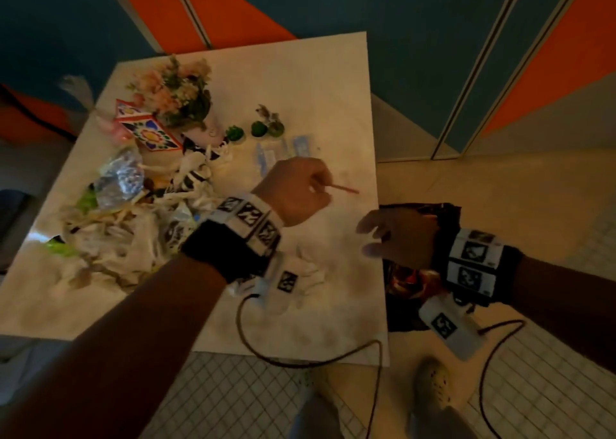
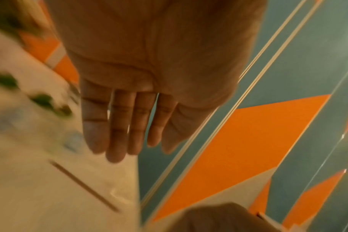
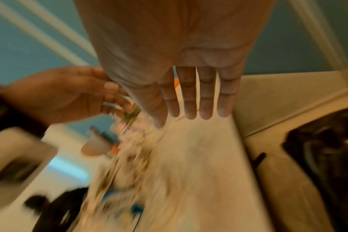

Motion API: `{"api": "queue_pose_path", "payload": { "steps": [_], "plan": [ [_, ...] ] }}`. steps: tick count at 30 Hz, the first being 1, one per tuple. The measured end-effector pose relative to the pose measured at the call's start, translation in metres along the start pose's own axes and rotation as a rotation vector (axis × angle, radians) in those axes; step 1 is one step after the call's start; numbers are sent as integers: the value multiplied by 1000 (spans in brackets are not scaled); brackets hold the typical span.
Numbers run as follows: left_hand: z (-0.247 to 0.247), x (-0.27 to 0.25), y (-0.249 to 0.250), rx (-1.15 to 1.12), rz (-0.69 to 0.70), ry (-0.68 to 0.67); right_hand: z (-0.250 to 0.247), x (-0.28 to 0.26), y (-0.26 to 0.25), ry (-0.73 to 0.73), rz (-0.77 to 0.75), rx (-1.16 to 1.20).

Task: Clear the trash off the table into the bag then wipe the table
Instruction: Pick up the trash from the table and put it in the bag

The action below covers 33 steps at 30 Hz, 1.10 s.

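A thin brown stick (image 1: 345, 189) lies on the cream table (image 1: 316, 88) near its right edge. My left hand (image 1: 310, 182) hovers just left of the stick; in the left wrist view its fingers (image 2: 117, 133) are straight and hold nothing, with the stick (image 2: 83, 185) on the table below them. A heap of crumpled white wrappers and clear plastic (image 1: 116, 232) covers the table's left side. My right hand (image 1: 373, 238) is spread at the table's right edge, its fingers (image 3: 195, 102) straight and empty. A black trash bag (image 1: 446, 212) stands open on the floor behind it, beside the table.
A flower bouquet (image 1: 176, 91), a colourful patterned box (image 1: 146, 132), small green plants (image 1: 260, 128) and pale blue packets (image 1: 283, 152) stand toward the table's back. Wrist cables trail over the near table edge. A shoe (image 1: 433, 388) is on the tiled floor.
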<state>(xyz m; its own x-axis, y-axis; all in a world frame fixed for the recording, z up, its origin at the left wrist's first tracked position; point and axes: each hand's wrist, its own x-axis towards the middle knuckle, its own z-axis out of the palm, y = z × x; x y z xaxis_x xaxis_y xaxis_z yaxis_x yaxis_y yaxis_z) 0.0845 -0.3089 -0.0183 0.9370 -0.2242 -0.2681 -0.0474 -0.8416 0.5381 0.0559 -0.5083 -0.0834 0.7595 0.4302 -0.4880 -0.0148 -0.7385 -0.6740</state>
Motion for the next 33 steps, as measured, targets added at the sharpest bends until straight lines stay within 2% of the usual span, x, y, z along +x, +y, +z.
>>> {"api": "queue_pose_path", "payload": {
  "steps": [3,7,10,13,15,17,21,26,28,33],
  "plan": [
    [-27,-30,-50,90,-81,-56,37,8,-35,-78,-46,-138],
    [-25,-61,-98,189,-140,-217,78,28,-66,-63,-47,-294],
    [-10,-80,-114,299,-103,-306,101,37,-75,-67,-1,-413],
    [11,-98,-126,534,16,-375,116,44,-78,-63,45,-531],
    [23,-105,-136,665,88,-363,123,49,-81,-61,85,-549],
    [35,-109,-143,705,116,-336,128,53,-83,-63,111,-533],
    [47,-108,-153,669,130,-209,135,59,-85,-69,115,-458],
    [55,-105,-155,613,119,-167,135,60,-89,-60,95,-336],
    [58,-102,-156,601,110,-194,120,65,-90,-11,131,-293],
    [62,-91,-152,677,85,-283,53,105,-86,316,270,-154]
  ]
}}
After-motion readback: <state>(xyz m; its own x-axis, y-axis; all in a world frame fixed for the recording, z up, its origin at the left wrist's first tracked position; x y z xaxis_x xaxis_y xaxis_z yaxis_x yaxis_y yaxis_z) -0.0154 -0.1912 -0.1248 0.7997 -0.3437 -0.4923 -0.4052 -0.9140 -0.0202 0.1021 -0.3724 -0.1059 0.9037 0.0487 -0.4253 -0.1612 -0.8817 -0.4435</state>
